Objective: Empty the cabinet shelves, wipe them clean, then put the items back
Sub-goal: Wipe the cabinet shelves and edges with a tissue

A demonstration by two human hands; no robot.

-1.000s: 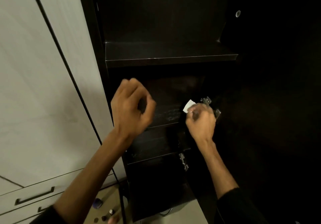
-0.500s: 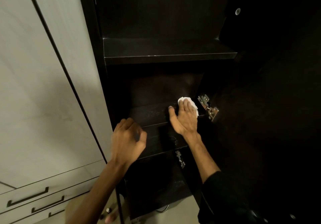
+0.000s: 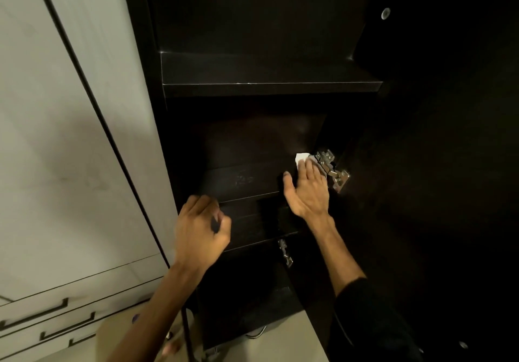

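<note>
A dark open cabinet holds bare shelves: an upper shelf [image 3: 252, 75] and a middle shelf [image 3: 241, 179] lower down. My right hand [image 3: 307, 190] lies flat with straight fingers on a small white cloth [image 3: 302, 158], pressing it onto the right end of the middle shelf, close to a metal hinge [image 3: 332, 172]. My left hand [image 3: 200, 229] hovers in front of the shelf's left front edge, fingers loosely curled and holding nothing.
The cabinet's dark door [image 3: 449, 165] stands open at the right. A second hinge [image 3: 285, 253] sits lower down. White panels and drawers with dark handles [image 3: 36, 314] are at the left. Small items lie on the pale floor [image 3: 134, 319] below.
My right hand went from gripping the cloth to pressing it flat, and now slides it right toward the hinge. My left hand dropped lower and stays there.
</note>
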